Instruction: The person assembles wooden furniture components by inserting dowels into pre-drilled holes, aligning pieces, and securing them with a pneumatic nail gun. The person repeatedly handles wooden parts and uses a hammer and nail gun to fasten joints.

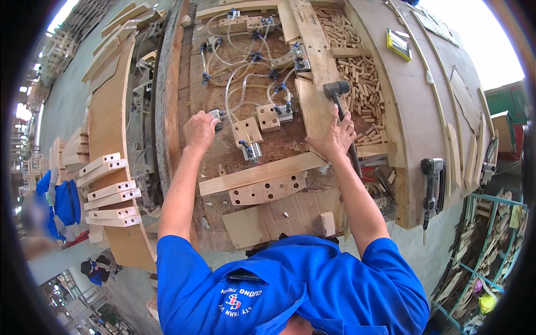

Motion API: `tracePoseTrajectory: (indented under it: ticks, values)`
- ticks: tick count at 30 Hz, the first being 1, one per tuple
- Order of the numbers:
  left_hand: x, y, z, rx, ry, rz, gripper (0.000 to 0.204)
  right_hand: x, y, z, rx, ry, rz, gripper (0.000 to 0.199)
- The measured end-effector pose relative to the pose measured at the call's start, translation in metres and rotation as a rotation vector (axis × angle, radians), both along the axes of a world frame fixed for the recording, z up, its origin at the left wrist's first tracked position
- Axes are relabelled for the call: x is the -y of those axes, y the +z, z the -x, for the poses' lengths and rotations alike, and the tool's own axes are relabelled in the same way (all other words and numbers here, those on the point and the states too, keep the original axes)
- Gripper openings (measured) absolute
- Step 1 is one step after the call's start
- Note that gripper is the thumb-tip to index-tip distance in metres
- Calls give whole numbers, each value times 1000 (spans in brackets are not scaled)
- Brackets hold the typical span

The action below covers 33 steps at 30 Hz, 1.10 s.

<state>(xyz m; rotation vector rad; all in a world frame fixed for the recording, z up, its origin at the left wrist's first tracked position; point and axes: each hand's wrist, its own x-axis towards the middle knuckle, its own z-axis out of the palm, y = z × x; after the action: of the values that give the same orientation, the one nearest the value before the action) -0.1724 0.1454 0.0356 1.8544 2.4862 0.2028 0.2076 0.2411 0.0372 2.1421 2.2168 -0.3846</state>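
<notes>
My left hand (200, 132) is closed, its fingertips against a small silver pneumatic cylinder (216, 118) with a blue hose fitting. What sits inside those fingers is hidden. My right hand (335, 135) lies over the handle of a black rubber mallet (336, 88), fingers stretched and thumb apart. Between the hands, drilled wooden blocks (268, 118) and more cylinders are fixed on a brown board (223, 148), linked by clear air tubes (241, 70). Nearer me lie a plain wooden strip (262, 173) and a curved wooden piece with dark holes (268, 190).
Many short wooden dowels (360, 78) fill a trough on the right. Beyond it are a yellow-and-black box (398, 44) and a pneumatic drill (431, 181) at the bench edge. Drilled wooden parts (111, 195) are stacked at left. Cardboard (257, 222) lies nearest me.
</notes>
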Motion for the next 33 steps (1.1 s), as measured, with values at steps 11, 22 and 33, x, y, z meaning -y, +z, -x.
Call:
tracePoseTrajectory:
  ticks: [11,22,33]
  values:
    - [7,5,2,-92,-149,-158,23,3,-1,-9,-63,12,-19,140]
    - [162,3,-148,546,64,-226,12,154,16,-229,-342,-323,-377,58]
    - [130,-12,-252,619,-191,-112,15,179,-65,-317,-555,-671,-565,40]
